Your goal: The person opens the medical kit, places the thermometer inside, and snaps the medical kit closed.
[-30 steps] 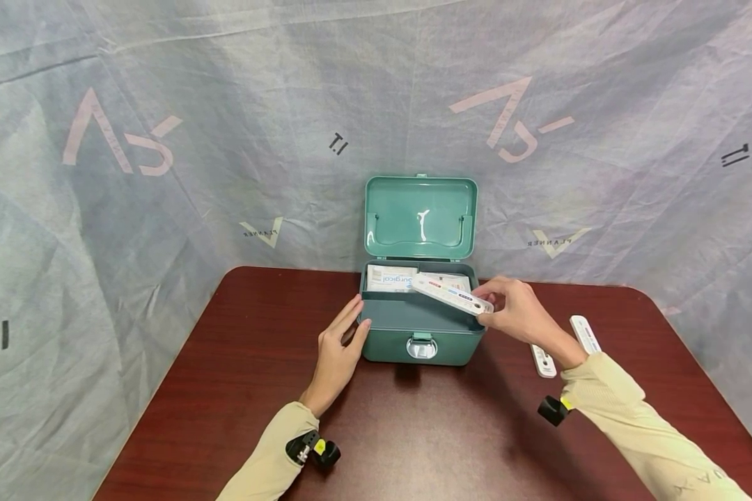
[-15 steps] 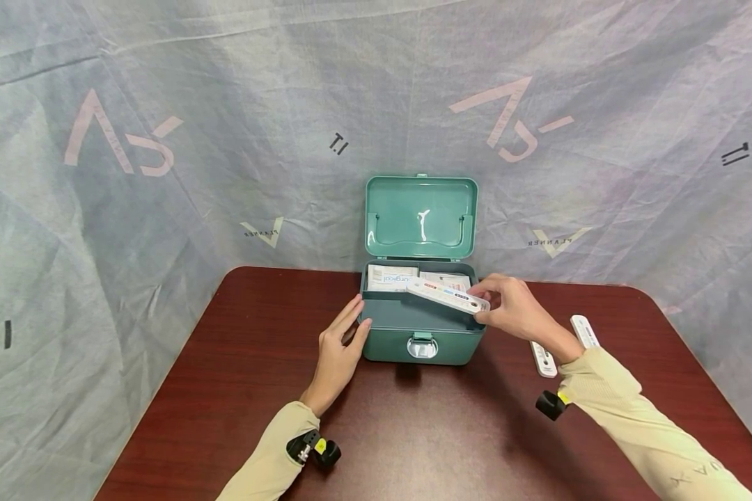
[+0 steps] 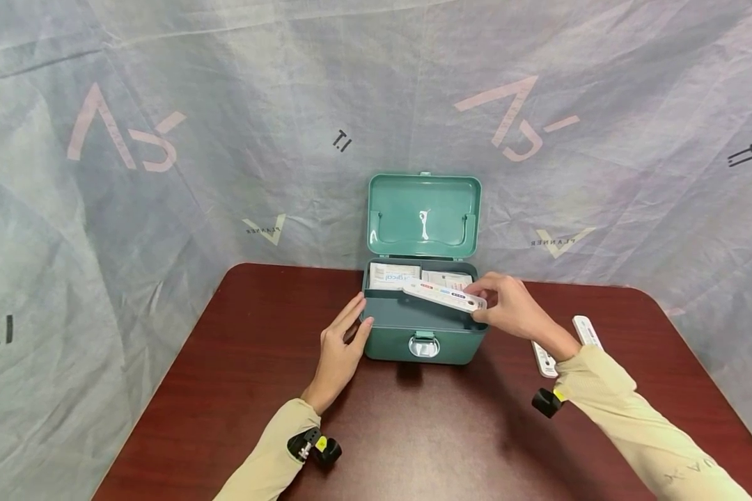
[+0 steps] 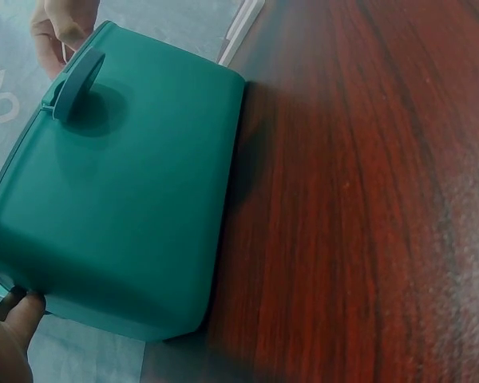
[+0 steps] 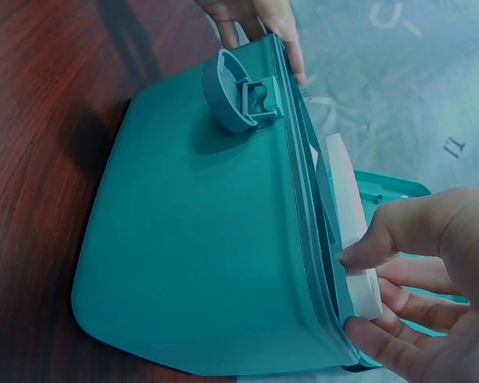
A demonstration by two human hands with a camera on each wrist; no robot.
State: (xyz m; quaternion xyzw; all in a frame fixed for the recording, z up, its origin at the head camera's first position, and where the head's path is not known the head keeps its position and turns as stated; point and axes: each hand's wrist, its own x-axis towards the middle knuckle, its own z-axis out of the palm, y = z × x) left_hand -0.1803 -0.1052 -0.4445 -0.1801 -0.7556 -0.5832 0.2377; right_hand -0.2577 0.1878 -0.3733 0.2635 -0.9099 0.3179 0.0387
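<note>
A green lidded box [image 3: 385, 344] stands at the back of the table with its lid [image 3: 423, 216] raised. My right hand [image 3: 507, 306] pinches one end of a long white plastic test stick [image 3: 441, 296] with coloured print, between thumb and fingers. The stick slants over the box opening, its far end up by the packets in the rear compartments. In the right wrist view, the thumb and fingers grip the white stick [image 5: 351, 195] right at the box rim. My left hand [image 3: 340, 348] rests straight fingers against the box's left side and rim.
White packets [image 3: 393, 276] fill the left rear compartment, and another printed packet [image 3: 448, 280] is in the right one. Two more white sticks lie on the table, one stick [image 3: 586, 332] beyond the right wrist and another stick [image 3: 544, 360] partly under it. Grey cloth [image 3: 276, 139] hangs behind.
My right hand has moved slightly left, carrying the white test stick a little further over the box. The left hand stays against the box.
</note>
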